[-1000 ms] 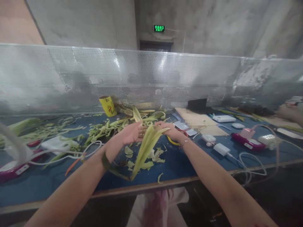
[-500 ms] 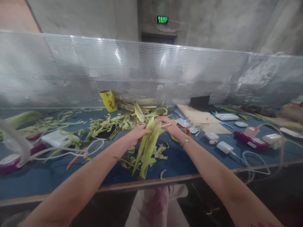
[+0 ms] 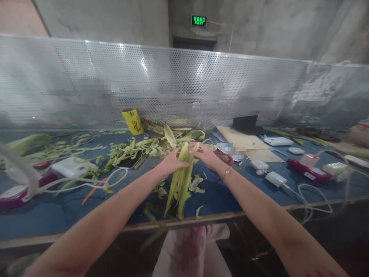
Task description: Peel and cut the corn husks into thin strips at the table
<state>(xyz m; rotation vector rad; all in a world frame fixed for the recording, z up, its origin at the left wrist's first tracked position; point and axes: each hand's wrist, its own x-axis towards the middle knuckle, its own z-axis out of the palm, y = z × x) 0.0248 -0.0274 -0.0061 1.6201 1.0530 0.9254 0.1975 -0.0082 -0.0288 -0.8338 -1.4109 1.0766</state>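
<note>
Between my hands, just above the table's front part, a bunch of long yellow-green leaves (image 3: 180, 188) like corn husks hangs with its tips downward. My left hand (image 3: 174, 159) is closed on its upper left side, thumb across the front. At the upper right, my right hand (image 3: 203, 154) pinches the top of the same bunch. Behind them lies a heap of leafy green scraps (image 3: 155, 148). Torn leaf bits (image 3: 197, 184) lie on the table just right of the bunch. A blurred green strip (image 3: 154, 217) crosses the front edge below my left forearm.
A yellow tube-shaped container (image 3: 132, 122) leans near the perforated metal screen (image 3: 184, 84). Purple power strips (image 3: 309, 172) with white cables stand at both sides. Cardboard (image 3: 242, 137) and papers lie back right. An orange strip (image 3: 93, 191) lies left. The blue table's front edge (image 3: 219, 217) is near.
My left hand has closed further over the leaves, its thumb now across them. The bunch has shifted slightly right and hangs straighter. A green strip has dropped toward the front edge.
</note>
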